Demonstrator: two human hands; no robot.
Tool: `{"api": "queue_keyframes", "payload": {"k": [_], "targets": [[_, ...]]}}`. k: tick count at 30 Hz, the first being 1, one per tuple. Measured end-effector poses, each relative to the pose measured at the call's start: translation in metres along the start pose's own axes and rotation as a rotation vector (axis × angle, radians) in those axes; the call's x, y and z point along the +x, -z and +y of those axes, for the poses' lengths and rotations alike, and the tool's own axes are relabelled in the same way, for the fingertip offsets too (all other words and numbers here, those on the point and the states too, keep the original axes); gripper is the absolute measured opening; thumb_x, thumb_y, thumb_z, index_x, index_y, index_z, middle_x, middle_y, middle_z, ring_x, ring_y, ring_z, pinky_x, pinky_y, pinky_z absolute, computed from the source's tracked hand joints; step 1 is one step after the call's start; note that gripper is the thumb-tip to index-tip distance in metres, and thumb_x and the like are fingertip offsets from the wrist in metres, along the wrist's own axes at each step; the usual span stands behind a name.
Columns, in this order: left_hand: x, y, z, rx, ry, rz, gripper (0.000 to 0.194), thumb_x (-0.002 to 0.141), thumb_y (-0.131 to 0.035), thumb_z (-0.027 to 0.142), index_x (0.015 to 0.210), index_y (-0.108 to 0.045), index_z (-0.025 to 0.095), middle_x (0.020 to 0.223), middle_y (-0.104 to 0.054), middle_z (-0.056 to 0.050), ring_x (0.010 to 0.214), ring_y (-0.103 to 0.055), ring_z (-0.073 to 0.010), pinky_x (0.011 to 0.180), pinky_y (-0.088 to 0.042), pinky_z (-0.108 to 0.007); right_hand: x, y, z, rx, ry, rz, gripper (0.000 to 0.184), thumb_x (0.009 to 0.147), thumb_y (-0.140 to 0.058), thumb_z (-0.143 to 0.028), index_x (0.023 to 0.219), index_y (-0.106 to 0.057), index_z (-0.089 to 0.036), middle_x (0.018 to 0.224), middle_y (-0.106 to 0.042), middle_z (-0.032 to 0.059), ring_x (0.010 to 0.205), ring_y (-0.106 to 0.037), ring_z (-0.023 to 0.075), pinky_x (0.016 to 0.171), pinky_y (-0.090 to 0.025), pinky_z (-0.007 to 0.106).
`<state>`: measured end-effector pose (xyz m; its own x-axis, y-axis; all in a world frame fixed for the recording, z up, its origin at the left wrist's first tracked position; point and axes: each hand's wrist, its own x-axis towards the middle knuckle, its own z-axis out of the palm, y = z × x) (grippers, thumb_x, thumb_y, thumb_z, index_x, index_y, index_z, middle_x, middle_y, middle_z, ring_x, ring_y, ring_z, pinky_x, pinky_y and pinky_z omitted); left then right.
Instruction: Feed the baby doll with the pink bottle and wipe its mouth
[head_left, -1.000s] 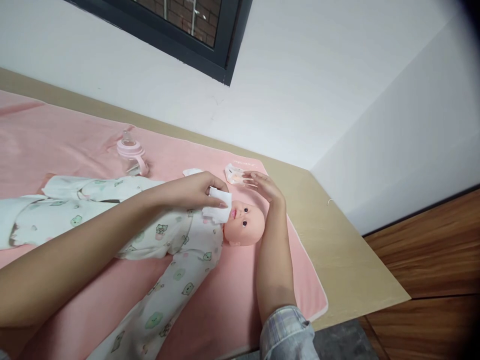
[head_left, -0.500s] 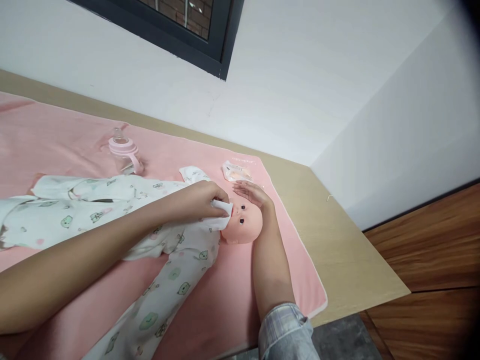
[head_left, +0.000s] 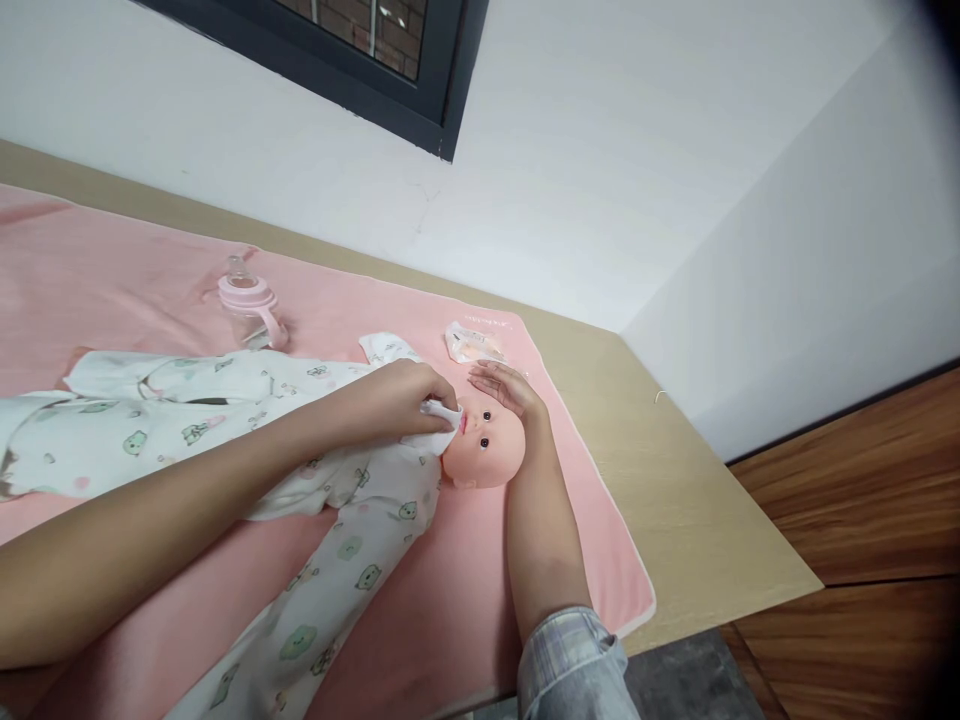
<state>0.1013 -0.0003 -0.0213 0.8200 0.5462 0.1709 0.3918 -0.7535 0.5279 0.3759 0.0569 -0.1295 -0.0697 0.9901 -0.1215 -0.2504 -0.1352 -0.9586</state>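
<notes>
A baby doll (head_left: pixel 491 450) lies on its back in a white outfit (head_left: pixel 360 530) printed with green animal faces, its head to the right. My left hand (head_left: pixel 420 400) pinches a folded white cloth (head_left: pixel 442 412) at the doll's mouth and chin; whether it is a wipe or a tissue I cannot tell. Around the far side of the doll's head curves my right hand (head_left: pixel 504 385), its fingers stretched out and the wrist by the crown.
A pink baby bottle (head_left: pixel 251 305) with a handle lies left of the doll on the pink blanket (head_left: pixel 337 300). Beyond my right hand is a small clear packet (head_left: pixel 474 344). The wooden tabletop (head_left: pixel 675 500) ends at the right, near a white wall (head_left: pixel 540 220).
My left hand has shifted the white cloth slightly left and down from the doll's mouth, so the lips show more. My right hand stays nearly still.
</notes>
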Motion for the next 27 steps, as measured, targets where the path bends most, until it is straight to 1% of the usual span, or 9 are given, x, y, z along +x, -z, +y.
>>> {"api": "queue_keyframes", "payload": {"k": [3, 7, 13, 18, 21, 27], "targets": [[0.0007, 0.0011, -0.0016, 0.012, -0.008, 0.004, 0.02, 0.08, -0.057, 0.028, 0.082, -0.076, 0.023, 0.079, -0.07, 0.0, 0.072, -0.063, -0.0196, 0.065, -0.042, -0.025, 0.0013, 0.0009, 0.0009, 0.006, -0.001, 0.0, 0.018, 0.087, -0.062, -0.022, 0.103, -0.064, -0.015, 0.099, -0.074, 0.0082, 0.094, -0.072, 0.0177, 0.11, -0.047, 0.038], [0.0021, 0.003, -0.0051, 0.055, -0.016, 0.047, 0.019, 0.08, -0.058, 0.029, 0.083, -0.076, 0.024, 0.078, -0.07, -0.001, 0.071, -0.063, -0.0201, 0.065, -0.042, -0.026, 0.0034, 0.0028, 0.0013, 0.001, -0.004, 0.01, 0.017, 0.088, -0.06, -0.021, 0.102, -0.064, -0.014, 0.097, -0.074, 0.0082, 0.091, -0.072, 0.0174, 0.109, -0.047, 0.038], [0.0029, 0.001, -0.0051, 0.083, -0.048, 0.06, 0.019, 0.083, -0.056, 0.027, 0.079, -0.075, 0.022, 0.079, -0.071, -0.002, 0.071, -0.062, -0.0207, 0.065, -0.041, -0.026, 0.005, 0.0048, 0.0029, -0.007, -0.006, 0.008, 0.019, 0.087, -0.062, -0.021, 0.104, -0.064, -0.014, 0.099, -0.074, 0.0088, 0.092, -0.072, 0.0165, 0.108, -0.049, 0.036], [0.0026, -0.0012, -0.0038, 0.101, -0.039, 0.11, 0.021, 0.083, -0.054, 0.025, 0.085, -0.074, 0.021, 0.088, -0.072, -0.003, 0.08, -0.064, -0.0223, 0.069, -0.042, -0.027, 0.0055, 0.0055, 0.0036, -0.002, 0.001, 0.007, 0.017, 0.087, -0.062, -0.023, 0.102, -0.065, -0.016, 0.098, -0.074, 0.008, 0.092, -0.072, 0.0166, 0.107, -0.05, 0.037], [0.0024, -0.0024, -0.0029, 0.096, -0.034, 0.103, 0.022, 0.084, -0.053, 0.024, 0.088, -0.074, 0.02, 0.094, -0.072, -0.003, 0.086, -0.065, -0.022, 0.072, -0.042, -0.026, 0.0056, 0.0055, 0.0036, 0.005, 0.002, 0.004, 0.016, 0.088, -0.06, -0.022, 0.102, -0.065, -0.016, 0.098, -0.074, 0.0082, 0.091, -0.072, 0.0169, 0.107, -0.049, 0.037], [0.0034, -0.0051, -0.0037, 0.103, -0.041, 0.13, 0.021, 0.085, -0.054, 0.023, 0.09, -0.074, 0.019, 0.099, -0.072, -0.003, 0.09, -0.064, -0.0218, 0.075, -0.043, -0.028, 0.0059, 0.0061, 0.0044, -0.013, 0.002, -0.003, 0.016, 0.086, -0.062, -0.021, 0.102, -0.064, -0.017, 0.099, -0.074, 0.0075, 0.092, -0.072, 0.0165, 0.107, -0.049, 0.037]]}}
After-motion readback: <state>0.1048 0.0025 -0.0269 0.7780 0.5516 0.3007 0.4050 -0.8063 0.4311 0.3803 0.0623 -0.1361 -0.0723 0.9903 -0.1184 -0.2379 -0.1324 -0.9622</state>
